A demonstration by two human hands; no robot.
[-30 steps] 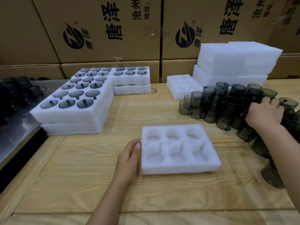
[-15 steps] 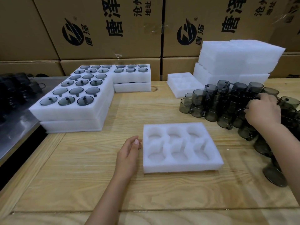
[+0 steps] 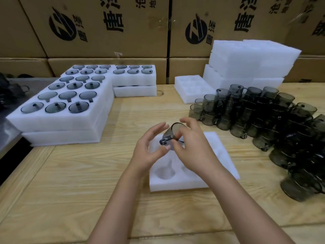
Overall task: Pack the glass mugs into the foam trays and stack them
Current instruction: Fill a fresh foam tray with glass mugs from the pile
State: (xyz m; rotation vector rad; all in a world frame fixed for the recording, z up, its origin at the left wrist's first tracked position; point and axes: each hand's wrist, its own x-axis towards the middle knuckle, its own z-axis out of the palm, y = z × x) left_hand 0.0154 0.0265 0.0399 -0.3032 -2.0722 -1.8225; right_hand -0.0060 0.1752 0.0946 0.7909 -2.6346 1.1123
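Note:
A smoky grey glass mug [image 3: 173, 132] is held tilted above the white foam tray [image 3: 223, 155] that lies in the middle of the table. My right hand [image 3: 190, 145] grips the mug from the right, fingers curled round its body. My left hand [image 3: 149, 148] is at the mug's left, thumb and fingers near its dark handle; whether they pinch it is unclear. The tray's visible pockets hold nothing; both hands hide the far ones. A pile of loose grey mugs [image 3: 274, 124] sits to the right.
Filled foam trays [image 3: 58, 120] stand stacked at the left and another stack [image 3: 135, 81] behind them. An empty tray [image 3: 190, 88] and a pile of spare foam trays [image 3: 249, 62] sit at the back right. Cardboard boxes [image 3: 109, 29] wall off the far side.
My right hand has left the mug pile and brought one mug over the tray. My left hand has lifted off the tray's left edge to meet the mug.

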